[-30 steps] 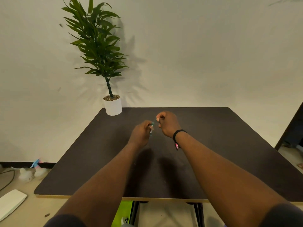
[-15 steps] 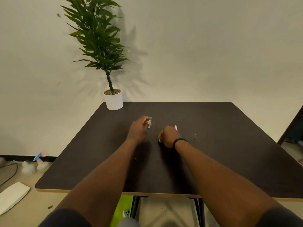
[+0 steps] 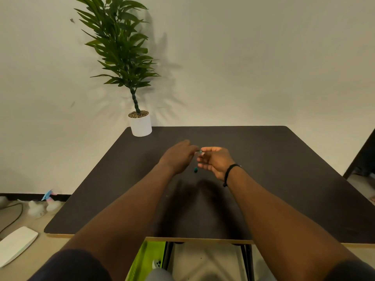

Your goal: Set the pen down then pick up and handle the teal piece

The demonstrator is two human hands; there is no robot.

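Both my hands hover over the middle of a dark brown table (image 3: pixel 284 179). My left hand (image 3: pixel 178 157) pinches a small teal and silver item (image 3: pixel 199 152) at its fingertips; what it is I cannot make out. My right hand (image 3: pixel 215 161), with a black band on its wrist, meets the left hand at that item, thumb and fingers touching it. A small teal piece (image 3: pixel 195 169) lies on the table just below and between the two hands.
A green plant in a white pot (image 3: pixel 140 124) stands at the table's far left corner against the wall. On the floor to the left lie a white flat device (image 3: pixel 16 244), a cable and small white objects (image 3: pixel 40 207). A green object (image 3: pixel 148 258) sits under the table's front edge.
My right hand rose from the table and came back to the left hand's fingertips. A small teal piece now lies on the table between the hands.
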